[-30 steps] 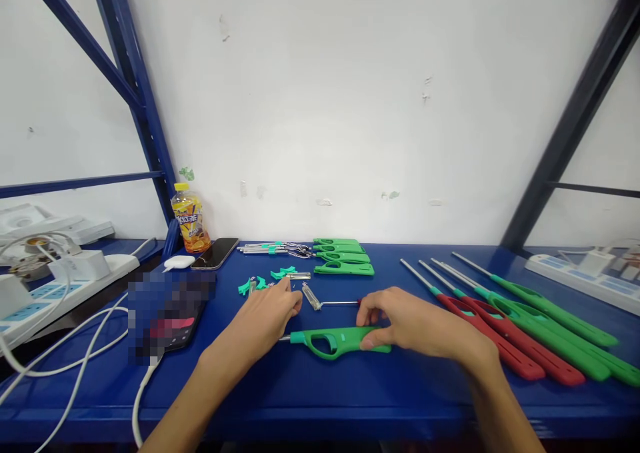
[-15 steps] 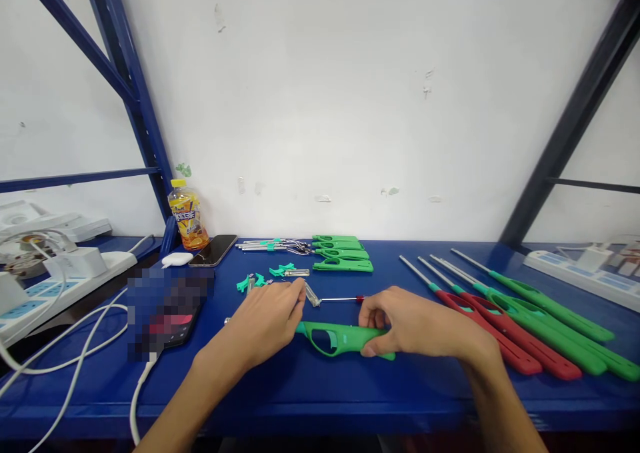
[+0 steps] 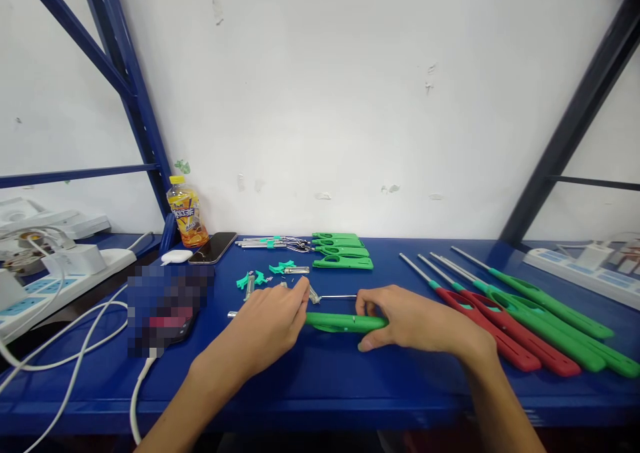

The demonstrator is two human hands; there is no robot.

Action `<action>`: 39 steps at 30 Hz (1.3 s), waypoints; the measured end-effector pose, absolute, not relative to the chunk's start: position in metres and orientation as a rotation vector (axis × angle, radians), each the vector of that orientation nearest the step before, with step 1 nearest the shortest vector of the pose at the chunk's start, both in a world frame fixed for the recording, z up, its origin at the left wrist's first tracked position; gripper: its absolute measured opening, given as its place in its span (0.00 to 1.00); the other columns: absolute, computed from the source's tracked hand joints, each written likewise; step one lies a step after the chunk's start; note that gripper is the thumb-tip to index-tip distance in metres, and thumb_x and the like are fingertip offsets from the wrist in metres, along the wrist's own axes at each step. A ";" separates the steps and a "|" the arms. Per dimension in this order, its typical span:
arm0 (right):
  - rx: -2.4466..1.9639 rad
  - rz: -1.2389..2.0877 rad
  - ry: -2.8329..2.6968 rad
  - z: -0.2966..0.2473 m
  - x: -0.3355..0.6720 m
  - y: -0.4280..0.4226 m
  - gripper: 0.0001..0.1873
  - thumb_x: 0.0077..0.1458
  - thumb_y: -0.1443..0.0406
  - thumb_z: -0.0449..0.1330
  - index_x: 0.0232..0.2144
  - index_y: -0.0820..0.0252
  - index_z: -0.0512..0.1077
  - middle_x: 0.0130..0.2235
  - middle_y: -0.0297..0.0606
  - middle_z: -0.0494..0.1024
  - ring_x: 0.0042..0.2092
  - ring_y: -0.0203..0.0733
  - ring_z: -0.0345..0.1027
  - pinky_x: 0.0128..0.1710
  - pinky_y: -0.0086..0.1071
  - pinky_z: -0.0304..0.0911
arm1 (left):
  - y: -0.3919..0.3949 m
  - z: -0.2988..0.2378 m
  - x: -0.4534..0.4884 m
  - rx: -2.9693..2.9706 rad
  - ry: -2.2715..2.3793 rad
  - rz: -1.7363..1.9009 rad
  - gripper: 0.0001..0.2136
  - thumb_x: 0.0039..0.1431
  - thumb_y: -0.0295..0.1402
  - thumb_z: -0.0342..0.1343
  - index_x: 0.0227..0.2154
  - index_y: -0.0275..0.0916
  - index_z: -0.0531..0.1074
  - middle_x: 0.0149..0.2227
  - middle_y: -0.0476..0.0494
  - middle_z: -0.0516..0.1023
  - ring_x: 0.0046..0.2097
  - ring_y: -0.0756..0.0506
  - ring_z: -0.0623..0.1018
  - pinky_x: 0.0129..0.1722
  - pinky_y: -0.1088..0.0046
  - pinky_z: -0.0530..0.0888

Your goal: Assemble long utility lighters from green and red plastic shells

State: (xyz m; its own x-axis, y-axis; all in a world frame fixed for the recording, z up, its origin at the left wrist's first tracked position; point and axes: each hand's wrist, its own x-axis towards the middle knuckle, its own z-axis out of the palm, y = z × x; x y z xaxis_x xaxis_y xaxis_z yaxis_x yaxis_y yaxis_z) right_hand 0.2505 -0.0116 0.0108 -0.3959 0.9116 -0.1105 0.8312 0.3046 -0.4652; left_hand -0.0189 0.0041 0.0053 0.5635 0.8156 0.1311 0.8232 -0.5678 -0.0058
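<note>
A green long-nosed lighter [image 3: 336,322] lies turned on edge on the blue bench [image 3: 320,380], its metal nozzle tip showing at the left. My right hand [image 3: 415,323] is closed round the handle end. At the front end of the same lighter my left hand [image 3: 270,326] has its fingers pinched. Just behind the hands lie a small metal part with a thin rod [image 3: 330,298] and several loose teal and metal bits [image 3: 265,278].
Finished red and green lighters [image 3: 510,313] lie in a row at the right. Green handle shells [image 3: 343,250] and metal tubes [image 3: 265,243] sit at the back. At the left are a juice bottle [image 3: 183,210], a phone [image 3: 213,248], power strips [image 3: 55,270] and white cables [image 3: 75,353].
The lighter has been rolled from lying flat to standing on its edge. My left hand moved right onto its front end, and the nozzle tip now pokes out left of that hand.
</note>
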 end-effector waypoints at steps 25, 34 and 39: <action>-1.703 0.300 -2.293 0.004 0.267 -0.006 0.17 0.69 0.58 0.56 0.56 0.55 0.73 0.48 0.44 0.79 0.51 0.53 0.72 0.52 0.43 0.64 | -0.007 0.011 -0.015 -2.865 -1.337 -0.197 0.10 0.78 0.33 0.38 0.46 0.42 0.66 0.40 0.44 0.80 0.38 0.39 0.81 0.39 0.62 0.70; -1.773 0.315 -2.325 -0.004 0.275 -0.004 0.14 0.67 0.53 0.59 0.36 0.55 0.76 0.40 0.40 0.80 0.41 0.49 0.73 0.40 0.38 0.62 | -0.011 0.013 -0.014 -2.941 -1.331 -0.262 0.11 0.78 0.34 0.36 0.45 0.42 0.63 0.36 0.45 0.79 0.36 0.39 0.80 0.34 0.64 0.67; -1.716 0.295 -2.249 0.010 0.277 -0.006 0.13 0.69 0.54 0.58 0.39 0.54 0.75 0.36 0.37 0.82 0.37 0.48 0.75 0.35 0.36 0.62 | -0.010 0.017 -0.013 -2.904 -1.365 -0.241 0.11 0.79 0.35 0.35 0.45 0.42 0.63 0.34 0.45 0.78 0.33 0.40 0.79 0.33 0.65 0.65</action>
